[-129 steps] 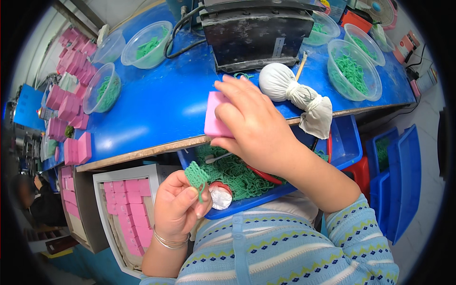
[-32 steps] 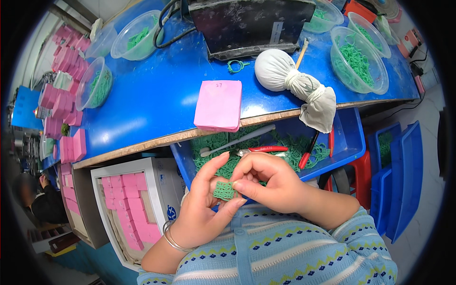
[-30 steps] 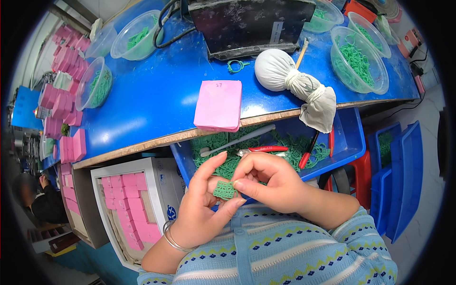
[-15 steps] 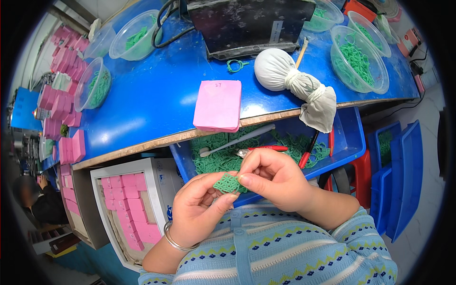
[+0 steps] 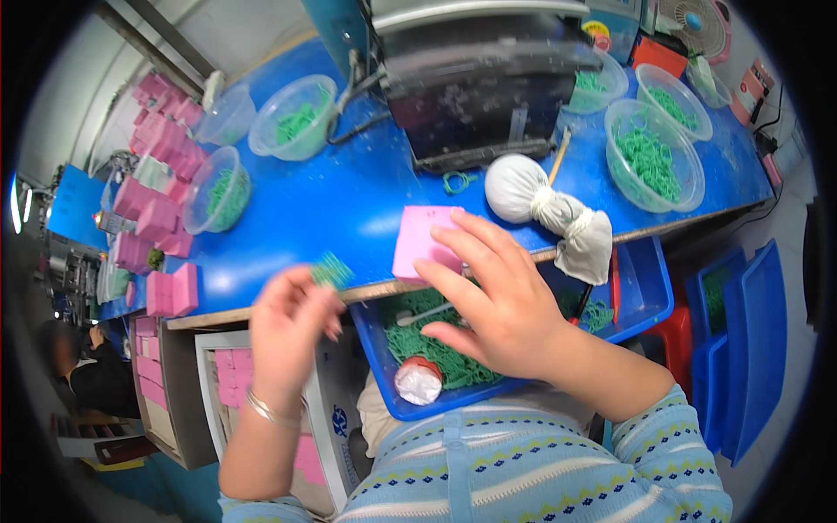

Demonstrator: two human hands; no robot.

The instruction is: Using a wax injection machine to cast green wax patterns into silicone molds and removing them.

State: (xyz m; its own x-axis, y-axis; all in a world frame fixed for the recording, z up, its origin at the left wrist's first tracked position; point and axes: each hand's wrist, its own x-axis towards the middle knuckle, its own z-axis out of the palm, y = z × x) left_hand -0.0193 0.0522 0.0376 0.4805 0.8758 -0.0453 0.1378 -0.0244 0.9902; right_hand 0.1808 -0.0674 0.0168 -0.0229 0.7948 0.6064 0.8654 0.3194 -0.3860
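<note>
My left hand (image 5: 292, 318) pinches a small green openwork lattice piece (image 5: 331, 272) between thumb and fingers, raised near the table's front edge. My right hand (image 5: 506, 305) reaches over the pink block (image 5: 417, 242) at that edge, fingers spread, with fingertips on or just above its right side; exact contact is hard to tell. Below the hands, a blue tray (image 5: 384, 379) holds a heap of green lattice pieces (image 5: 462, 366), a white-handled tool (image 5: 423, 315) and a small round container with a white top (image 5: 418, 383). My right hand and forearm hide part of the tray.
A tied white cloth pouch (image 5: 514, 187) lies right of the block. Behind stands a dark machine (image 5: 475, 113). Plastic bowls of green pieces (image 5: 649, 161) stand on both sides of the blue table (image 5: 305, 222). Pink blocks (image 5: 157, 218) are stacked at the left, where another person (image 5: 105, 383) sits.
My hands have parted from the lattice piece they both held. The left carried it up and left; the right let go, opened and moved up to the pink block. The view has shifted.
</note>
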